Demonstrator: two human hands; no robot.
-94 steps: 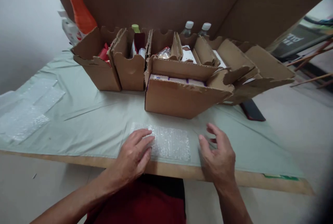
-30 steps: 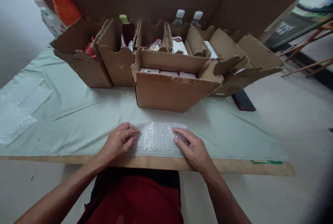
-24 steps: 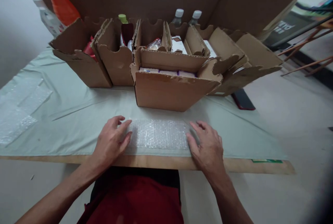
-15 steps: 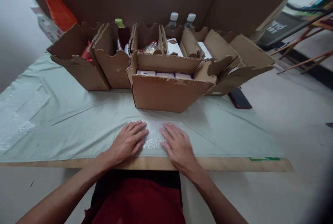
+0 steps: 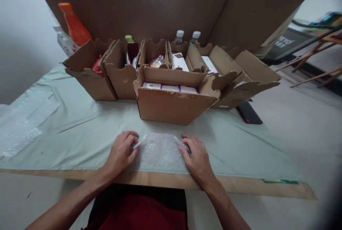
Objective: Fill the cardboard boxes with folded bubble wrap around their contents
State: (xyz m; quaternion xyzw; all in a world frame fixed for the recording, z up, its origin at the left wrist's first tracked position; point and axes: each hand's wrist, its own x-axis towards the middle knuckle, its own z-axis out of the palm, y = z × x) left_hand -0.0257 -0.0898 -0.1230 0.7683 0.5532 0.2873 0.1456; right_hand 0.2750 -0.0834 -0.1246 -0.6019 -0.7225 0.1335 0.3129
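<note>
Fingers of the left hand (image 5: pixel 121 152) and right hand (image 5: pixel 198 157) hide the ends of the bubble-wrap sheet (image 5: pixel 160 151). More bubble wrap (image 5: pixel 20 134) runs off the left edge. Cardboard boxes (image 5: pixel 120 82) conceal the lower parts of two white-capped bottles (image 5: pixel 179 37).

Single head-worn camera, looking forward and down across the counter (image 5: pixel 240 184); left hand (image 5: pixel 121 151) and right hand (image 5: pixel 197 157) close below, brown panel (image 5: pixel 165 5) beyond.

The front carton (image 5: pixel 173 108) is blocking the way ahead, with a carton row (image 5: pixel 123 79) standing behind it, seemingly leaving little gap; between it and the bubble wrap (image 5: pixel 161 151), a cloth strip (image 5: pixel 153 127) is lying open, widening to its left.
</note>
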